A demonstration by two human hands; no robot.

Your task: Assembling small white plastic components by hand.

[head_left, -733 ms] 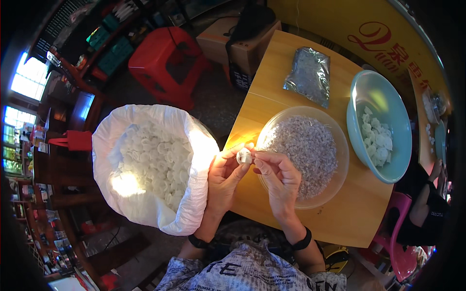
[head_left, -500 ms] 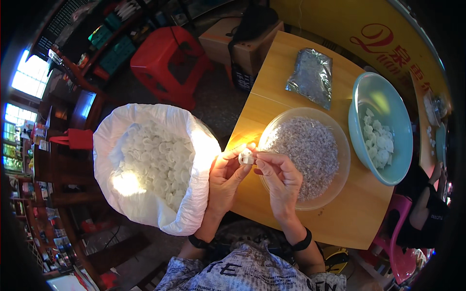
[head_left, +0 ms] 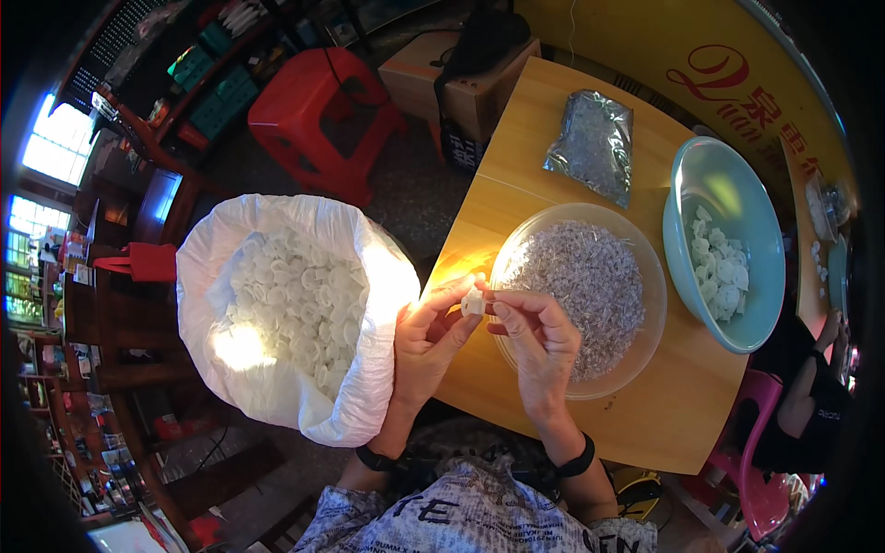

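Note:
A small white plastic part (head_left: pixel 473 301) is pinched between the thumb and fingers of my left hand (head_left: pixel 429 336), beside the sack. From the right, my right hand (head_left: pixel 539 346) meets it with thumb and forefinger pressed together; what sits between those fingertips is too small to make out. Left of my hands stands a white woven sack (head_left: pixel 376 369) full of similar white parts (head_left: pixel 300 295). Just beyond my right hand, a clear round bowl (head_left: pixel 656 327) holds a heap of tiny clear slivers (head_left: pixel 581 295).
Both bowls rest on a wooden table (head_left: pixel 516 138), the far one a tilted-looking light-blue basin (head_left: pixel 682 263) with white parts (head_left: pixel 724 267) inside. A shiny sealed bag (head_left: pixel 595 147) lies farther back. A red stool (head_left: pixel 309 115) and cardboard box (head_left: pixel 410 78) stand beyond. Another person's arm (head_left: pixel 802 396) shows at right.
The white part has turned between my left fingertips and shifted slightly to the right. My right hand has moved a little to the right, its fingertips still near the part.

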